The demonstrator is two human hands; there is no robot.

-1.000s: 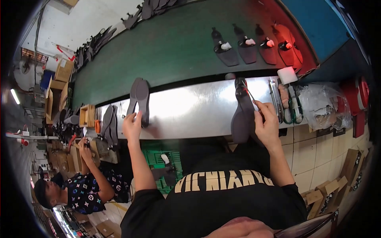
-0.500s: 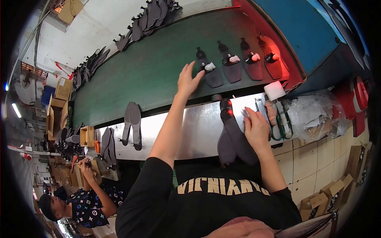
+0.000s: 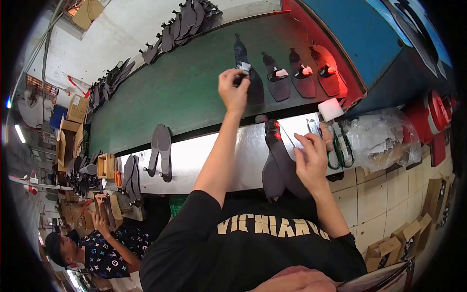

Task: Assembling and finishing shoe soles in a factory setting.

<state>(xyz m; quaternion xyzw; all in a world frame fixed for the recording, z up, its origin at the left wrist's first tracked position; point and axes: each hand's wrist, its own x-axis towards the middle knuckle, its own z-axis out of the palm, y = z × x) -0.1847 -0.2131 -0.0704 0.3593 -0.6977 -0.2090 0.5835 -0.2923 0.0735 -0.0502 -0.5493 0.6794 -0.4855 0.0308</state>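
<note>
On the green conveyor belt [image 3: 160, 102], my left hand [image 3: 233, 92] is closed on a black sandal [image 3: 255, 90] by its strap, which carries a whitish piece; the sandal is blurred by motion. Over the metal ledge, my right hand [image 3: 312, 158] pinches a thin, pointed stick-like tool [image 3: 287, 135]. Just left of that hand lies a pair of dark soles [image 3: 276, 170], crossed, their heel ends showing red glints. Three more sandals with straps and pale pieces stand in a row to the right, the nearest being a dark sandal [image 3: 278, 87].
Green-handled scissors [image 3: 346, 153], a white block [image 3: 330, 109] and a clear plastic bag [image 3: 384, 143] sit at the right. More soles [image 3: 161, 151] lie on the metal ledge [image 3: 209, 165]. A red-lit opening borders a blue machine [image 3: 355, 29]. A co-worker [image 3: 104, 248] sits at left.
My left hand has closed on the leftmost sandal of the row, which has shifted left and away from the others. My right hand stays near the crossed soles with the thin tool.
</note>
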